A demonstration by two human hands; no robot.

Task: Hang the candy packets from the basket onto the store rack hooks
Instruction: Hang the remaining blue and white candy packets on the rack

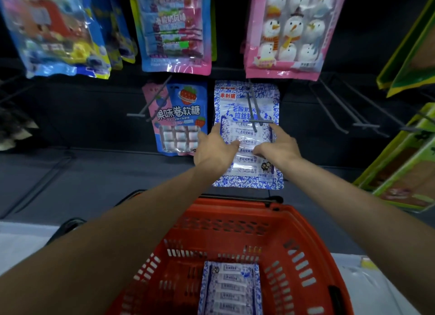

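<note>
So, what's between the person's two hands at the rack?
The blue-and-white candy packet: in the head view, the left hand and right hand pinch its opposite edges, and its clear window fills the gap between them.

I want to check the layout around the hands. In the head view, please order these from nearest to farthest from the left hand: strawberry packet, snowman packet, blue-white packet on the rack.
1. Blue-white packet, held by the left hand.
2. Strawberry packet, just to its left.
3. Snowman packet, on the row above, to the right.
</note>
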